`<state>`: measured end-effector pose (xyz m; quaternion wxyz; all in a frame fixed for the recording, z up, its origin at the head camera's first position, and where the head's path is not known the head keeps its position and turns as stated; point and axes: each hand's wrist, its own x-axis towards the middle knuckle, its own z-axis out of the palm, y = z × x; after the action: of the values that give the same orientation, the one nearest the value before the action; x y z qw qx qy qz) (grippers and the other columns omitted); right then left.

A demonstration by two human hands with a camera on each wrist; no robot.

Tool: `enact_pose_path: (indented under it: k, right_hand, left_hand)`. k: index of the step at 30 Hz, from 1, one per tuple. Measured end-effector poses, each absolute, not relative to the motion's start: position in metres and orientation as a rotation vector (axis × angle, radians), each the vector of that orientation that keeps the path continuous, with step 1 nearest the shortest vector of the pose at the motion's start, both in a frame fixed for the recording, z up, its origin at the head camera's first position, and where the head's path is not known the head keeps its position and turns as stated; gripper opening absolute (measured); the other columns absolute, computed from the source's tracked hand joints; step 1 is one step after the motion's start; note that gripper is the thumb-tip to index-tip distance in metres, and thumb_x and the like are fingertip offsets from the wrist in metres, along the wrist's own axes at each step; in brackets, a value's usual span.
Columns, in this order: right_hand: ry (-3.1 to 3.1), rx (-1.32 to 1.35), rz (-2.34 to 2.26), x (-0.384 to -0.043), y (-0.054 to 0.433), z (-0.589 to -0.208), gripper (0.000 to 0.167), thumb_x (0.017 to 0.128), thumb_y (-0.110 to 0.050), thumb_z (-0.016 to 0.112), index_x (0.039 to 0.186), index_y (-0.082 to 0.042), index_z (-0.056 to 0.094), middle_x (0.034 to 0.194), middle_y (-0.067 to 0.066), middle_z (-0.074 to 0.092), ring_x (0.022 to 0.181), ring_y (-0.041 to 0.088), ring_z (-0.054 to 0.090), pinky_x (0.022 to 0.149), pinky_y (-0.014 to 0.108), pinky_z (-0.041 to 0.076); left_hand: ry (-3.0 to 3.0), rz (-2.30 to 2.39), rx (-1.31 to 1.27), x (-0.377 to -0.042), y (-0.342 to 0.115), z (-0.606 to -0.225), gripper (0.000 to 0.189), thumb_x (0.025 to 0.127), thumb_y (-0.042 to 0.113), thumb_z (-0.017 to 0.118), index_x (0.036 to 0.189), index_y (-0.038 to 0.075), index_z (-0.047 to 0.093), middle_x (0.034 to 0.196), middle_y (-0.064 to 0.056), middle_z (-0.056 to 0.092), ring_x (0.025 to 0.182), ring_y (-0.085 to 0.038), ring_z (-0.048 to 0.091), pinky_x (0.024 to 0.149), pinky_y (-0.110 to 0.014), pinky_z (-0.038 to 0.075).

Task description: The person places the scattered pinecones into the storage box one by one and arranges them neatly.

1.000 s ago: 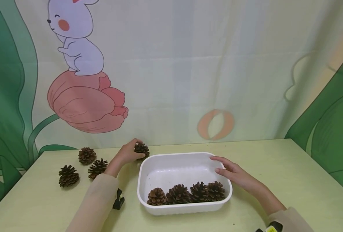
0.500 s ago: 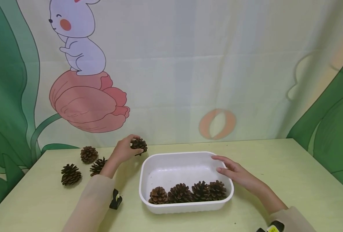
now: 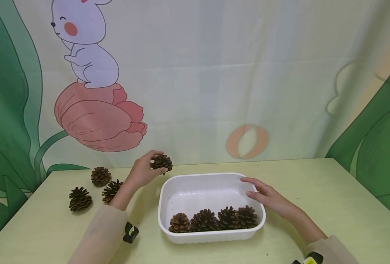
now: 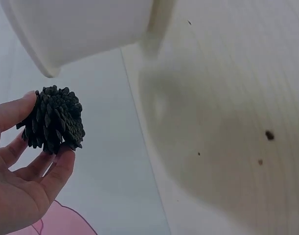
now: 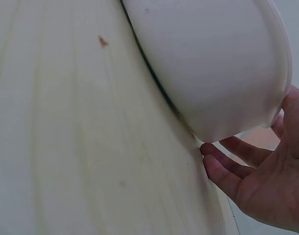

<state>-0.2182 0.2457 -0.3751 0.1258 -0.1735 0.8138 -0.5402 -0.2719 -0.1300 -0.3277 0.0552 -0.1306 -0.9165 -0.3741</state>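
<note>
In the head view my left hand (image 3: pixel 143 171) holds a brown pine cone (image 3: pixel 163 163) above the table's back edge, left of a white plastic basin (image 3: pixel 211 236). The left wrist view shows this pine cone (image 4: pixel 54 120) pinched between the thumb and curled fingers, with air around it. Inside the basin, several pine cones (image 3: pixel 204 220) line the front wall. My right hand (image 3: pixel 274 200) holds the basin's right side; its thumb reaches over the rim, and the right wrist view shows fingers (image 5: pixel 222 174) against the outside near the base.
Three loose pine cones lie on the table's left side: one at the back (image 3: pixel 100 176), one at the front (image 3: pixel 80 199), and one (image 3: pixel 111 191) partly behind my left forearm. A printed curtain (image 3: pixel 188 91) hangs behind the pale table (image 3: pixel 313 205).
My left hand has lifted the pine cone off the table, up beside the basin's back left corner, and it now shifts slightly right. My right hand and the basin stay put.
</note>
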Motion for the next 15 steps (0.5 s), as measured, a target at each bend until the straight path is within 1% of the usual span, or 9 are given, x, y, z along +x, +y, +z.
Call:
enact_pose_path:
  k: [4,7,15]
  right_hand:
    - [2.368,-0.500,-1.573,-0.218,0.245,-0.375,0.048,0.095,-0.025,0.049,0.139,-0.011,0.036,0.145,0.019,0.025,0.110,0.031,0.051,0.084,0.032,0.048]
    - [2.378,-0.497,-1.569,-0.218,0.245,-0.376,0.048,0.094,-0.025,0.049,0.139,-0.011,0.036,0.145,0.018,0.026,0.109,0.030,0.051,0.084,0.031,0.048]
    - [2.394,-0.507,-1.570,-0.218,0.245,-0.378,0.048,0.094,-0.025,0.050,0.138,-0.012,0.037,0.144,0.019,0.027,0.110,0.030,0.050,0.085,0.031,0.047]
  left_hand:
    - [-2.763,-1.167,-0.407,-0.264,-0.124,-0.323,0.052,0.082,0.015,0.068,0.129,0.007,0.047,0.123,-0.018,0.053,0.099,-0.032,0.056,0.078,-0.041,0.051]
    - [-2.742,-1.183,-0.421,-0.259,-0.118,-0.318,0.052,0.082,0.015,0.068,0.129,0.009,0.048,0.124,-0.017,0.052,0.097,-0.031,0.056,0.073,-0.039,0.051]
    - [-2.681,-1.226,-0.508,-0.245,-0.101,-0.312,0.051,0.080,0.014,0.070,0.127,0.010,0.051,0.122,-0.014,0.054,0.097,-0.031,0.057,0.070,-0.036,0.053]
